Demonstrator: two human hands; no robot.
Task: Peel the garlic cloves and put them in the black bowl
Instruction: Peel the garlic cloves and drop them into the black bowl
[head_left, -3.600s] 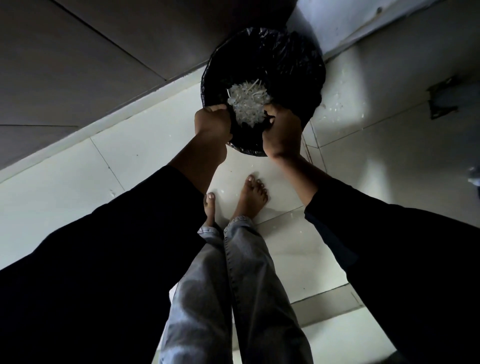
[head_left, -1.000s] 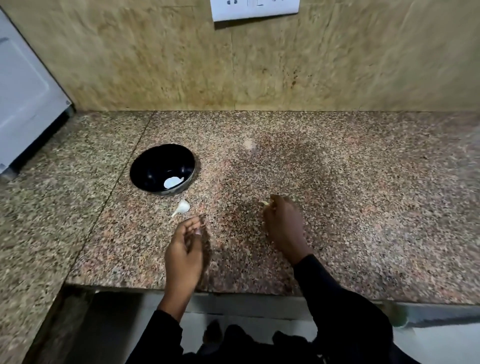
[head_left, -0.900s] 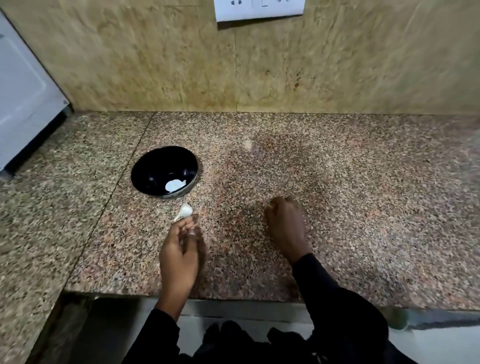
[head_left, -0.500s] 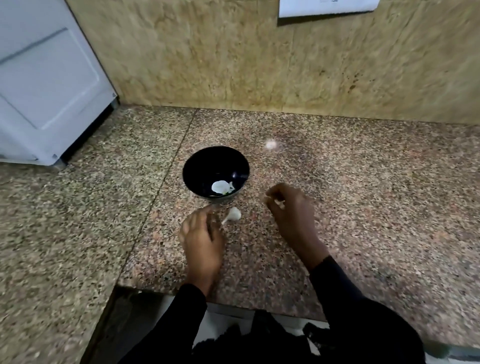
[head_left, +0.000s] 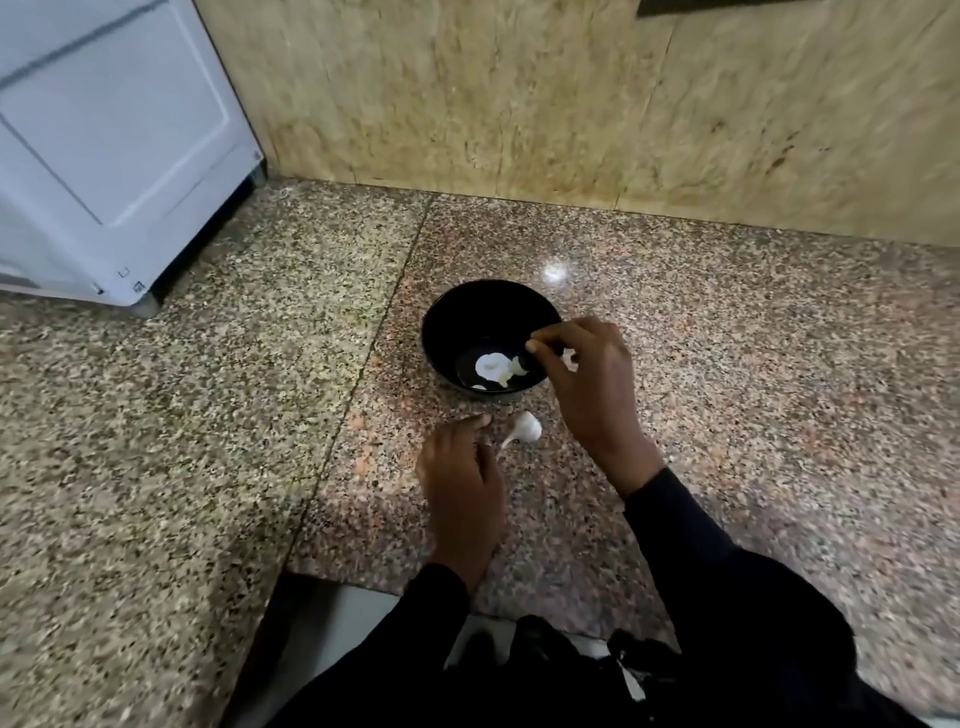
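**A:** From the head camera, why is the right hand (head_left: 587, 384) over the black bowl (head_left: 452, 322)?

**B:** Its fingertips are pinched together right at the bowl's near rim, above the pale peeled cloves (head_left: 496, 368) lying in the bottom. I'd judge it is dropping in a clove, or a bit of one. Whether anything sits in that pinch I cannot tell; a small white speck (head_left: 570, 357) shows beside the thumb, too blurred to name.

**A:** And the left hand (head_left: 462, 478)?

**B:** It lies low on the counter (head_left: 727, 364), fingers loosely curled and gripping nothing, index tip stretched toward the unpeeled garlic clove (head_left: 525, 429). That clove lies just in front of the bowl, its thin tail pointing at the hand and nearly touching it. Probably kept there so the next one is within easy reach.

**A:** So the bowl is close for short drops?

**B:** It looks so.
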